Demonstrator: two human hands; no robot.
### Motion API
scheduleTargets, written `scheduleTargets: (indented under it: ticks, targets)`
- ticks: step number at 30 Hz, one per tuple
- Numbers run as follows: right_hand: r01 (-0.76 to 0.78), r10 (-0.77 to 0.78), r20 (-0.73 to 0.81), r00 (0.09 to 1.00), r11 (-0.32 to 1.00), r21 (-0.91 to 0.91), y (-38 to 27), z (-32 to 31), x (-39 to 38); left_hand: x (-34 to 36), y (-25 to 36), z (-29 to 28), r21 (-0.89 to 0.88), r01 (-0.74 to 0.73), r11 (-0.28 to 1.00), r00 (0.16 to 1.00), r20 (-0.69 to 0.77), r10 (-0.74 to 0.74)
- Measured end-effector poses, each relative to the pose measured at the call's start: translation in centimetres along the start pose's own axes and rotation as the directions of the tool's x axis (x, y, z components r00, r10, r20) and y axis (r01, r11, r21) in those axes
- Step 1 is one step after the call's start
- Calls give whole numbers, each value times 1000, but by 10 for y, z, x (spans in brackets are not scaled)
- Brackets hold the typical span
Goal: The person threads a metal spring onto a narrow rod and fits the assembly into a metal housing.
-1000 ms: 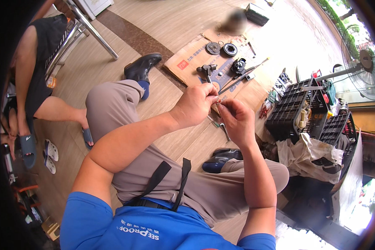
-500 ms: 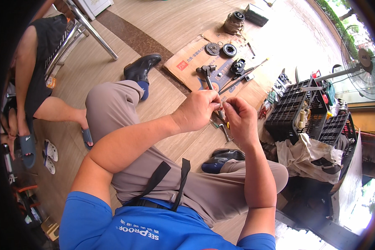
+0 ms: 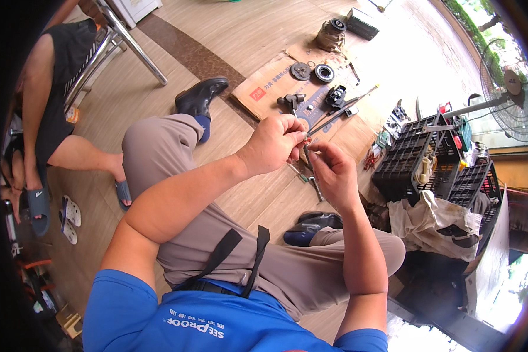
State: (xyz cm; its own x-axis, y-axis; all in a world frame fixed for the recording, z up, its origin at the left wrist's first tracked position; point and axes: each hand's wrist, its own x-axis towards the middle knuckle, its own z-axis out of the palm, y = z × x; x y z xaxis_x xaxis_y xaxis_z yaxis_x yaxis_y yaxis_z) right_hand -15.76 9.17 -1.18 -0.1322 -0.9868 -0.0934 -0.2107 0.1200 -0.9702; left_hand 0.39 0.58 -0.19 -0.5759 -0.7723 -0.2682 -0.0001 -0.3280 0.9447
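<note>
My left hand [image 3: 274, 144] is closed, pinching a small reddish-orange part [image 3: 307, 141] between thumb and fingertips. It is too small to name. Just beside it, my right hand [image 3: 336, 173] has thumb and forefinger brought together below the part; what they grip, if anything, does not show. Both hands are held up over the floor, in front of a hammer [image 3: 291, 101] whose handle is partly hidden behind them. Beyond lies flattened cardboard [image 3: 264, 88] bearing a grey disc [image 3: 300, 71], a round pulley-like ring [image 3: 324, 73] and a black fitting [image 3: 335, 95].
A dirty cylindrical machine part [image 3: 331, 38] and a black box [image 3: 362, 23] stand farther off. Black plastic crates [image 3: 402, 158] with cloth and a fan [image 3: 512, 88] are at right. Another person's leg [image 3: 88, 157] and a metal-legged chair [image 3: 138, 56] are at left.
My right hand has dropped slightly down and away from the left. The reddish-orange part in my left fingertips now shows more plainly.
</note>
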Motion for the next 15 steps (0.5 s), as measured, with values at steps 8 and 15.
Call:
scheduleTargets:
  ticks: [8,15]
  targets:
    - [0,0,1,1000,994,-110,-19,0,-5,-1,-6,3,92,-34,995,999,-23,37]
    - [30,-34,-46,998,995,-98,-18,-6,-2,-5,-8,8,265,-133,955,991,33,129]
